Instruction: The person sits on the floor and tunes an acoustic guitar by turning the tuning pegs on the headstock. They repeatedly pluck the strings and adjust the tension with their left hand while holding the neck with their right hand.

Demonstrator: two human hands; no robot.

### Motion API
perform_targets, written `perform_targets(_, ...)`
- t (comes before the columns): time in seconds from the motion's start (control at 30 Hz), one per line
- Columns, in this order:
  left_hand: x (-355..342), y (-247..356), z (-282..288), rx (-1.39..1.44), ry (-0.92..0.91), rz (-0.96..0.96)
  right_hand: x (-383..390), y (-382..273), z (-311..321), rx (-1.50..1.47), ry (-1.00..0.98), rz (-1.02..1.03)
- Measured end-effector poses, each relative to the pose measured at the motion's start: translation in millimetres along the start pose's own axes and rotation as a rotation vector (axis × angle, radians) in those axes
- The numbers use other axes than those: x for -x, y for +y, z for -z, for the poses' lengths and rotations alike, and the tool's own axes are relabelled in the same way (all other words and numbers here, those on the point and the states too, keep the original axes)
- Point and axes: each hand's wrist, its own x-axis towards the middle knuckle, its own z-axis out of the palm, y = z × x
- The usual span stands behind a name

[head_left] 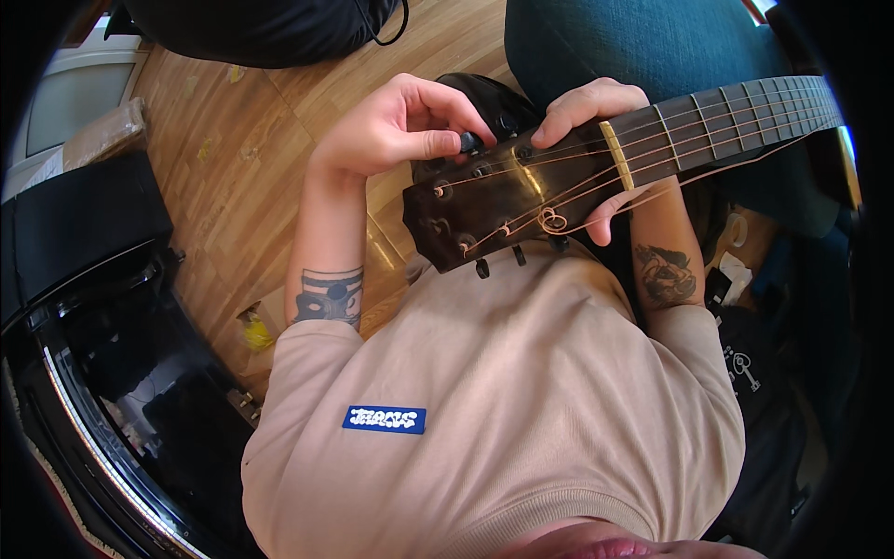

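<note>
A guitar's dark headstock (484, 200) points to the left in front of my chest, its fretted neck (708, 126) running off to the upper right. My left hand (396, 126) pinches a dark tuning peg (470, 143) on the far edge between thumb and fingers. Around the neck beside the pale nut (616, 156) wraps my right hand (587, 107), fingers on the far side and thumb at the near side; the palm is hidden. One copper-coloured string (553, 220) is loosely coiled by a post and trails slack along the neck's near edge. Other pegs (482, 268) stick out on the near edge.
Glossy black furniture (112, 373) with a bright curved strip stands at the left. A wrapped parcel (98, 144) lies beyond it on the wooden floor (237, 158). A black bag-like object (270, 28) sits at the top; teal fabric (643, 47) bulges behind the neck.
</note>
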Motion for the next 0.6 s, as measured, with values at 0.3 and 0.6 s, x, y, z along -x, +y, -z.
perform_targets(0.3, -18.8, -3.7, -7.0, -0.034, 0.064, -0.113, 6.6, 1.7, 4.9, 0.137, 0.006, 0.023)
perform_targets(0.6, -15.1, -9.2, 18.7, 0.161, -0.015, -0.062, 11.3, -3.4, -2.9, 0.101, 0.189, -0.073)
